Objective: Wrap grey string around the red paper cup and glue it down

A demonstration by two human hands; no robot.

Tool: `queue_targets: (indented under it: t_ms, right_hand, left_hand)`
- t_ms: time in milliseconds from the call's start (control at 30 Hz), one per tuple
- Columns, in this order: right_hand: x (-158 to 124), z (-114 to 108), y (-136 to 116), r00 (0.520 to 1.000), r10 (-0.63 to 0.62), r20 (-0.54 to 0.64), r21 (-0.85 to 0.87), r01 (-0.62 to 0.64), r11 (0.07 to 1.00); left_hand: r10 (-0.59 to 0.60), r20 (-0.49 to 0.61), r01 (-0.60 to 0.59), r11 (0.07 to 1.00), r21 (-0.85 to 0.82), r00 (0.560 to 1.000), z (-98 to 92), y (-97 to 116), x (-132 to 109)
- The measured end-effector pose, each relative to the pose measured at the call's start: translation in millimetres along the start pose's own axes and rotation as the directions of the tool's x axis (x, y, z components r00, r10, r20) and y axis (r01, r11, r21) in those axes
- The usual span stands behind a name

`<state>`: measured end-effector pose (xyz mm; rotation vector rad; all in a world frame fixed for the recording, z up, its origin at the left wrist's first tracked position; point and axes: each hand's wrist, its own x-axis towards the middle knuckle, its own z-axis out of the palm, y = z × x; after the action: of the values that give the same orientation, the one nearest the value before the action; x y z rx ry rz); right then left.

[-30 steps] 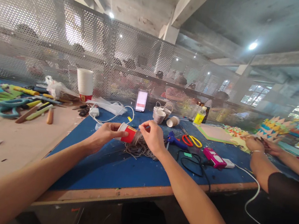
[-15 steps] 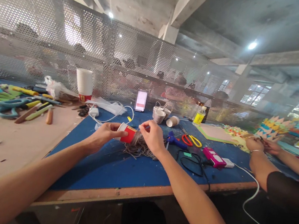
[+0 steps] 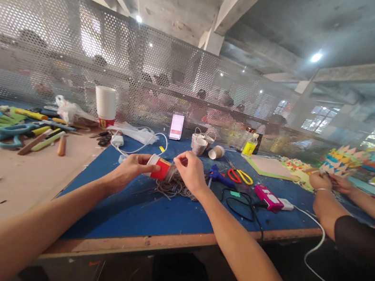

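Observation:
My left hand [image 3: 134, 166] is closed round a red paper cup [image 3: 160, 168] lying on its side in the air, its white rim towards the left. Grey-brown string [image 3: 171, 175] is wound about the cup's other end. At that end my right hand [image 3: 189, 170] pinches, thumb and fingertips together, on what appears to be the string; the strand itself is very thin. Beneath both hands, a loose heap of the same string [image 3: 177, 189] rests on the blue mat [image 3: 137, 219], partly hidden by my right wrist.
Behind my hands stand string-covered cups [image 3: 199, 143], a phone [image 3: 176, 126] and a stack of paper cups [image 3: 105, 104]. A blue glue gun [image 3: 221, 176], scissors [image 3: 240, 176] and a magenta box [image 3: 268, 197] lie right. Tools [image 3: 42, 138] lie left. A co-worker's hands [image 3: 325, 182] work far right.
Almost nothing differs. My right fingertips have shifted very slightly at the wrapped end of the cup, while my left hand keeps the cup in place.

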<state>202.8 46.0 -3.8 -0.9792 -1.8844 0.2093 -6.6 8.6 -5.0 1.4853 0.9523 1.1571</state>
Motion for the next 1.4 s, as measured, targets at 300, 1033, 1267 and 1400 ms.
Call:
queue_targets:
  t_ms: [300, 1033, 1267, 1400]
  right_hand:
    - [0, 0, 4, 1.0, -0.017, 0.009, 0.008, 0.017, 1.0]
    - [-1, 1, 8, 0.998, -0.015, 0.057, 0.019, 0.014, 1.0]
    - [-1, -1, 5, 0.997, -0.002, 0.073, 0.016, 0.0, 1.0]
    - [0, -2, 5, 0.996, 0.014, 0.089, 0.013, -0.015, 1.0]
  left_hand:
    - [0.019, -0.001, -0.019, 1.0, 0.02, 1.0, -1.0, -2, 1]
    - [0.023, -0.001, -0.023, 0.998, 0.054, 1.0, -0.4, -3, 1]
    - [0.018, 0.009, -0.019, 0.999, 0.045, 1.0, -0.5, -3, 1]
    - [0.019, 0.005, -0.02, 0.998, 0.061, 1.0, 0.2, -2, 0]
